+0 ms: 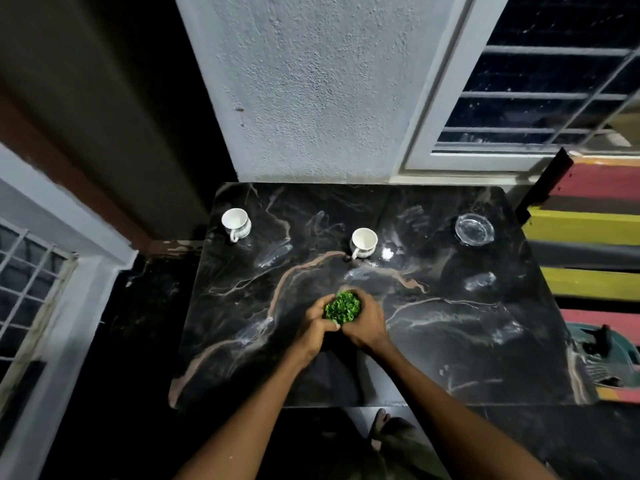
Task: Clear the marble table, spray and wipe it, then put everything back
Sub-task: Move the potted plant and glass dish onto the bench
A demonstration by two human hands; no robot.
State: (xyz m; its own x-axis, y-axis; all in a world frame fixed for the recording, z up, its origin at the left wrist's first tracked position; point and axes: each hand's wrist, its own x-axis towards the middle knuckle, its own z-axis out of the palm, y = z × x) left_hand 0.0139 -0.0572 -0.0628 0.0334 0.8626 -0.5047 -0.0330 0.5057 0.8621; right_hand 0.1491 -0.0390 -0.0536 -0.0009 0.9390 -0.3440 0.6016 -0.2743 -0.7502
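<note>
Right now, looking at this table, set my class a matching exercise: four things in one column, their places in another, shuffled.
Things:
1. plant
2. ashtray
3. left cup
4. middle cup

Places:
A. far left corner of the table
B. between both hands
C. far right
D. centre, beyond the hands

Pairs: 1-B, 2-C, 3-A, 4-D

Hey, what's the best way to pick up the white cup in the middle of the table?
Take the middle white cup by its handle, coming from the near side. It stands upright on the marble table, and the handle points toward the person, slightly left. Both hands hold the small green plant, so one must let go first.
</note>
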